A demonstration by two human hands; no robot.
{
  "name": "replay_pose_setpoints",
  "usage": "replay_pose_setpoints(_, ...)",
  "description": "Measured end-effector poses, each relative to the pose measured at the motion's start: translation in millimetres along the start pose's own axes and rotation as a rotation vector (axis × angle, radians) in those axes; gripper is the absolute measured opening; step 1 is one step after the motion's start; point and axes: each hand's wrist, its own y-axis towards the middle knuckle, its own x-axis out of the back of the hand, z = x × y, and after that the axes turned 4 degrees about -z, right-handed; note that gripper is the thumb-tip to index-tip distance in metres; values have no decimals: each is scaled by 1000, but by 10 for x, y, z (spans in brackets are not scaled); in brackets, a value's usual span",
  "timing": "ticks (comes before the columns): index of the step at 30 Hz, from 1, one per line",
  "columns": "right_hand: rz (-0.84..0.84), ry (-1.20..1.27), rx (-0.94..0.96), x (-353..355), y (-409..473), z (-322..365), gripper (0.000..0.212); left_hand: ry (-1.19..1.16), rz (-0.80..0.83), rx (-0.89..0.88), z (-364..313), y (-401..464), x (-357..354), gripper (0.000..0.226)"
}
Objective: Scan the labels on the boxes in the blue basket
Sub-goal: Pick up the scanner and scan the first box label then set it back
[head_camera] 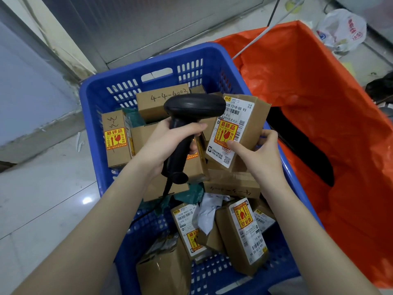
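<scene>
The held box [240, 128] is a small brown carton, lifted above the others at the right side of the blue basket [102, 96]. Its long axis runs from near the viewer up and away, tilted slightly right, and its labelled face is turned toward the camera and the scanner. The white shipping label [230, 133] covers that face, barcode near the upper end, a yellow-and-red fragile sticker in the middle, a small QR code at the lower end.

The right hand [257, 152] grasps the box at its lower end, thumb pressed on the label's face, fingers wrapped behind the right edge.

The left hand [170, 143] is clenched around the grip of a black handheld scanner [191, 116]. The scanner's head points right, its front just beside the top of the label; its cable [161, 201] trails down into the basket.

More brown cartons lie jumbled in the basket, some label-up, one marked by hand "4-4-4003" [168, 96]. An orange bag [319, 107] stands open just to the right. The basket sits on a pale tiled floor [46, 188].
</scene>
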Motion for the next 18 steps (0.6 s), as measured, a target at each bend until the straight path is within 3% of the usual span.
replay_pose_setpoints(18,19,21,9,21,21,-17,57,17,17,-10,-1,17,42,19)
